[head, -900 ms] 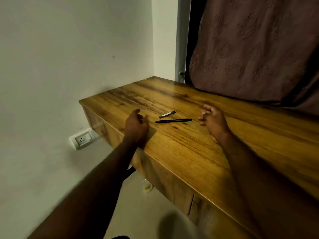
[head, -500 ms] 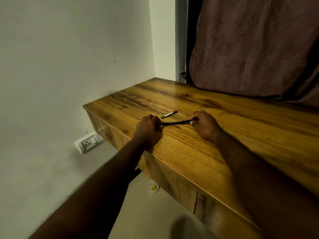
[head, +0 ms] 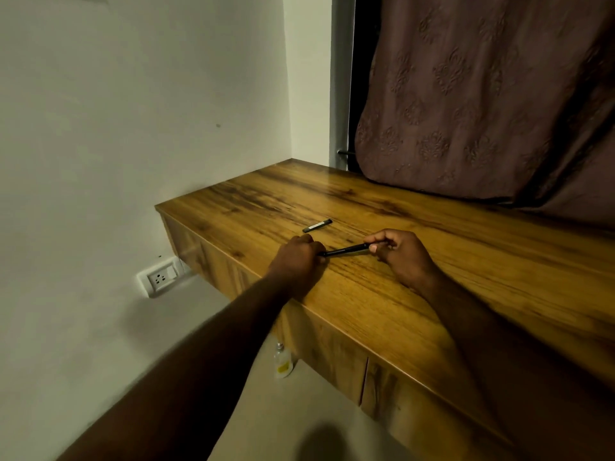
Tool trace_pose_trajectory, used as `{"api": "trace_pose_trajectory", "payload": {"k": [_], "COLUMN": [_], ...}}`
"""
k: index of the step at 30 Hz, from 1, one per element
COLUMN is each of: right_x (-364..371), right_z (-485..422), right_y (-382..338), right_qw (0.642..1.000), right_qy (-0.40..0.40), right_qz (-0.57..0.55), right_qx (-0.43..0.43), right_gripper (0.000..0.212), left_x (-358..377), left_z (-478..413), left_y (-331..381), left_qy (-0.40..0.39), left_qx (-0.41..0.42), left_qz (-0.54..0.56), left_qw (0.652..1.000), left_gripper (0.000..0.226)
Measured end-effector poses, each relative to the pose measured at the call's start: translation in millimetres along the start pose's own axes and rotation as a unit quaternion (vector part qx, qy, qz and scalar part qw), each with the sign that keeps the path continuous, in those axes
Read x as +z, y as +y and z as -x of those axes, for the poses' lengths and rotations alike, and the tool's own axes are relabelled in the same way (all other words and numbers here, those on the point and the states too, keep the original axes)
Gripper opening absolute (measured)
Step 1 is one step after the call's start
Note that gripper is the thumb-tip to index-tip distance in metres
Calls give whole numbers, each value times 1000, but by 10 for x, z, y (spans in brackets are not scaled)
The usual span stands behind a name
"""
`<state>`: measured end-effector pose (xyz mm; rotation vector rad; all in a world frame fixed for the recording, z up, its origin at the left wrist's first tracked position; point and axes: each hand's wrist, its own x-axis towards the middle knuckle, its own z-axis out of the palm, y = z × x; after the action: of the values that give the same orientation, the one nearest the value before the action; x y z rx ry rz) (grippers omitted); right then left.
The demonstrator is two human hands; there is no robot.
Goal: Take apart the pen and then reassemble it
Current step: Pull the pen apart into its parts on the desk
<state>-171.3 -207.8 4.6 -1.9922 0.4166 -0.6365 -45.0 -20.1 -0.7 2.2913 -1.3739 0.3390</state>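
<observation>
Head view: both hands are closed on the pen (head: 346, 250), one at each end. The left hand (head: 294, 261) is curled into a fist around the pen's left end, and the right hand (head: 401, 257) pinches the right end between thumb and fingers. Half a second ago the pen lay flat on the desk (head: 432, 261) with the hands just closing on it; now its right end is raised a little, so it tilts up toward the right hand, and I cannot tell whether the left end touches the wood. Almost a second ago both hands were open and apart, on either side of the pen. The cap (head: 317, 225) has not moved: it lies on the desk just behind the pen, toward the back edge, apart from both hands.

Each end of the pen is hidden inside a hand, so only the dark middle shows. Whether the barrel has begun to separate cannot be made out. The left forearm is blurred near the bottom of the picture. A bottle (head: 284, 361) stands on the floor under the desk's front edge, and a socket (head: 159, 278) sits on the wall beside the desk's left end.
</observation>
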Motion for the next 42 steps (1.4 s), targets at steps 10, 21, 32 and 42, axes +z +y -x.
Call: {"api": "trace_pose_trajectory", "payload": {"k": [10,21,32,42], "right_x": [-27,-86,-58,-231], "right_z": [-29,-59,-85,-192], "right_y": [-51,-33,2,124], "right_qw": [992,988,973,990], "right_qy": [-12,-10,19,100], "right_qz": [-117,-141,-217,94], "right_qx": [44,56,83,13], "right_gripper": [6,17,9,15], "left_x": [72,107,92,65], "left_z": [-6,-104,-77,-59], "left_y": [25,245,267,238], "left_qy": [31,60,85,85], "left_qx": [-49,-29,10,-34], "left_qz": [129,85,41,27], "left_qw": [990,994,996,995], "left_gripper": [12,15,17,19]}}
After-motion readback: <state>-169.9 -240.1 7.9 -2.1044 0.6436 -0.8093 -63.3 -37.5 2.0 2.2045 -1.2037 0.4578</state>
